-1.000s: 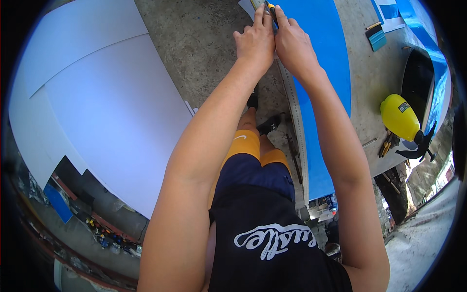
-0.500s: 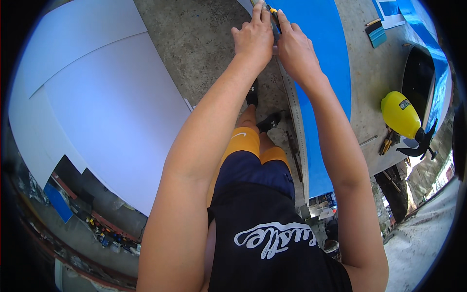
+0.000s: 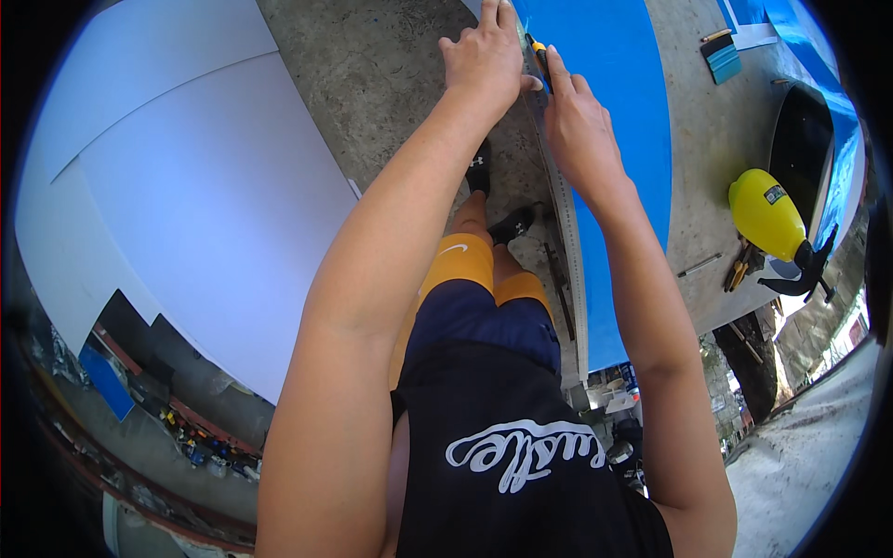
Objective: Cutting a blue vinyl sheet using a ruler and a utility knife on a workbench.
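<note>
Blue sheet [image 3: 625,139] lies on the table [image 3: 696,177], a long ruler [image 3: 575,270] along its left edge. Right fingers are wrapped around a yellow-and-black knife [image 3: 540,56] pointing away from the person, while the left hand [image 3: 484,60] rests over the ruler, fingers spread.

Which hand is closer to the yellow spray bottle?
Right. The right hand, holding a cutter, is above and left of the yellow spray bottle in the picture; the left hand is farther left, by the edge of the blue sheet.
</note>
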The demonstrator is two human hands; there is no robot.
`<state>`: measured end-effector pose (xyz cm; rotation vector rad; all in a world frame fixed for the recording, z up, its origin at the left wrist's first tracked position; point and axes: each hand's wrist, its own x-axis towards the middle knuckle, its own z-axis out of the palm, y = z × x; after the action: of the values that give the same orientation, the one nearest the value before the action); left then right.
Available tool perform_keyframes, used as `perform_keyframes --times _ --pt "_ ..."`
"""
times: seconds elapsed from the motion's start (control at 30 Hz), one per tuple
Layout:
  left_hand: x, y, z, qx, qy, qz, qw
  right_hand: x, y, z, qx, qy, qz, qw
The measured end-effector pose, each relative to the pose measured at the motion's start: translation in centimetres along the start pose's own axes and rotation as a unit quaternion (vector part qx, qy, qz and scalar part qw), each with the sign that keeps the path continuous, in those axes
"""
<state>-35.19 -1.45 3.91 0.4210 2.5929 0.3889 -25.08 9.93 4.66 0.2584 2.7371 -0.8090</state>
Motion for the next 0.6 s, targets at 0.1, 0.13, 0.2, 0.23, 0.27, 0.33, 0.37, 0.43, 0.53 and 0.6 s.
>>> perform_keyframes --times 0.1,0.13,0.2,0.23,0.27,0.33,0.37,0.43,0.53,0.6 --pt "0.1 -0.1 0.0 -0.002 -0.001 -0.006 1.0 -0.9 0.1 0.0 -0.004 -0.007 0.003 1.0" --pt "0.1 0.1 -0.1 -0.004 -0.002 -0.008 1.0 -1.2 0.3 0.1 -0.007 -0.009 0.004 1.0" --pt "0.1 0.3 -0.3 -0.006 -0.005 -0.009 1.0 -1.7 0.5 0.2 -0.008 -0.01 0.004 1.0" --pt "0.1 0.3 -0.4 -0.002 -0.011 -0.013 1.0 -2.0 0.5 0.2 -0.009 -0.01 0.002 1.0" --pt "0.1 0.4 -0.5 0.002 -0.017 -0.016 1.0 -2.3 0.6 0.1 -0.009 -0.011 0.003 1.0" --pt "-0.2 0.5 -0.9 -0.001 -0.014 -0.009 1.0 -2.7 0.5 -0.1 -0.01 -0.016 0.009 1.0" --pt "-0.4 0.6 -1.0 -0.004 -0.009 -0.003 1.0 -3.0 0.6 -0.1 -0.01 -0.016 0.011 1.0" --pt "0.1 -0.1 0.0 0.015 0.006 -0.004 1.0 -3.3 0.5 -0.1 -0.01 -0.025 0.009 1.0" --pt "0.3 -0.1 0.3 0.02 0.009 -0.005 1.0 -4.0 0.7 0.0 -0.001 -0.019 0.01 1.0" --pt "0.4 0.0 0.2 0.008 -0.002 -0.007 1.0 -4.5 1.1 0.2 0.0 -0.019 0.012 1.0"
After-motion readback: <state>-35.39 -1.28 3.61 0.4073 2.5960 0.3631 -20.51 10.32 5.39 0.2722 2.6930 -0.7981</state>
